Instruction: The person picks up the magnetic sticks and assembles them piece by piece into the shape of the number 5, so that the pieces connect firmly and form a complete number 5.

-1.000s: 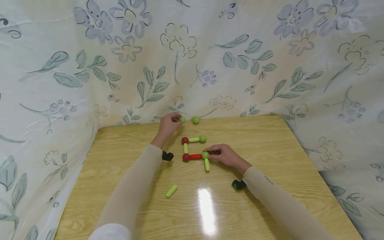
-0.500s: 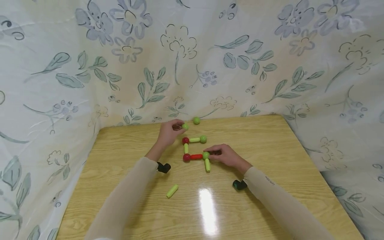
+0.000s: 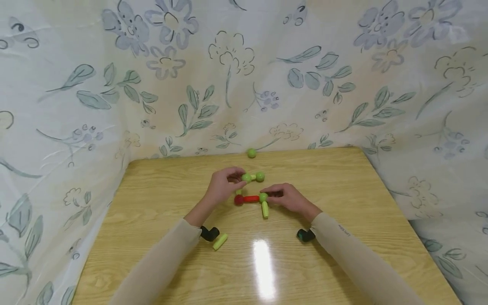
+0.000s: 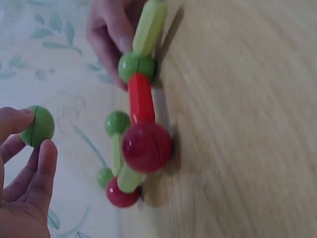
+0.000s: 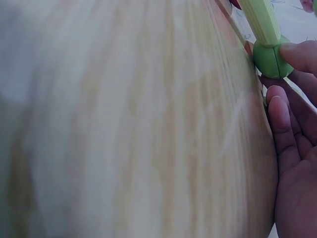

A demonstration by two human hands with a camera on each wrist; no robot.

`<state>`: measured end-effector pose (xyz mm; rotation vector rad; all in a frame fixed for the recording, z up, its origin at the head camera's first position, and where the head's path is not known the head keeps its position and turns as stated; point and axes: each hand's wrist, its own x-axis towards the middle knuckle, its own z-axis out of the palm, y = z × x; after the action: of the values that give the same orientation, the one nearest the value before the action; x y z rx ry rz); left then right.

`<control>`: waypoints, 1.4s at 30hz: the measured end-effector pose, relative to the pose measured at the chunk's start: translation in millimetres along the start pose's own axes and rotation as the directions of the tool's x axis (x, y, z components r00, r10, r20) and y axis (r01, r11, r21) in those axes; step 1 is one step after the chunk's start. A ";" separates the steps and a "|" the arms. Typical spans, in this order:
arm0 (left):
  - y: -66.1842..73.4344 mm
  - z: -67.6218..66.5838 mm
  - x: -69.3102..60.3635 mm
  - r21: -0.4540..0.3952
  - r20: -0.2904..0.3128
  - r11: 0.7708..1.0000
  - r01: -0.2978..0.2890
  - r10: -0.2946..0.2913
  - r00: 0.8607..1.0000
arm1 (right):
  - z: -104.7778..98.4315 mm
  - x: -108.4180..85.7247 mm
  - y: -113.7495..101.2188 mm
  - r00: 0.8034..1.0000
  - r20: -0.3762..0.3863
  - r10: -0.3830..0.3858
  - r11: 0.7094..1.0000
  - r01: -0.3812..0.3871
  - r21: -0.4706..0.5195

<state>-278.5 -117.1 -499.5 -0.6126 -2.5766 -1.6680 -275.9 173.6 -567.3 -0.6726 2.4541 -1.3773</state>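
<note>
My left hand [image 3: 224,185] pinches a loose green ball [image 4: 38,126] between thumb and fingers. It is held off the table, apart from the joined ball-and-stick pieces. These consist of a near red ball [image 4: 147,147], a red stick [image 3: 251,198], yellow-green sticks, a far red ball [image 4: 123,193] and a green end ball [image 3: 260,176]. My left hand hides the far red ball in the head view. My right hand [image 3: 288,198] grips the green corner ball [image 5: 273,57] at the red stick's right end. From that ball a yellow-green stick [image 3: 265,209] points toward me.
A single yellow-green stick [image 3: 220,242] lies on the wooden table [image 3: 328,271] near the left wrist's black camera [image 3: 210,233]. Another green ball [image 3: 251,153] sits at the table's back edge, against the floral cloth [image 3: 244,93].
My left hand has brought its green ball from the table's back edge toward me and rightward, over the joined pieces' far left corner. My right hand has kept its grip in place.
</note>
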 end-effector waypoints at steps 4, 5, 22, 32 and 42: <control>3.5 8.4 -11.1 0.008 0.033 1.000 -0.019 0.019 0.999 | 0.0 -0.6 1.5 1.000 -0.002 -0.002 1.000 0.002 0.007; 3.6 10.7 -14.4 0.012 0.043 1.000 -0.020 0.019 0.999 | 0.1 -0.8 1.8 1.000 -0.001 -0.001 1.000 0.001 0.008; 2.0 45.2 -61.4 -0.015 0.112 0.998 -0.058 0.060 0.992 | -0.6 -5.6 3.1 1.000 0.007 -0.001 1.000 0.001 0.015; 4.9 68.2 -81.7 -0.041 0.144 0.998 -0.043 0.048 0.988 | -1.8 -6.0 1.0 1.000 0.008 0.013 1.000 -0.013 0.012; 5.1 78.8 -94.0 -0.028 0.136 1.000 -0.011 0.015 0.991 | -1.2 -5.2 0.8 1.000 0.006 -0.006 1.000 0.006 0.012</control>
<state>-174.3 -75.6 -549.5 -0.7694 -2.6379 -1.7176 -272.1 177.5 -567.4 -0.6810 2.4393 -1.3894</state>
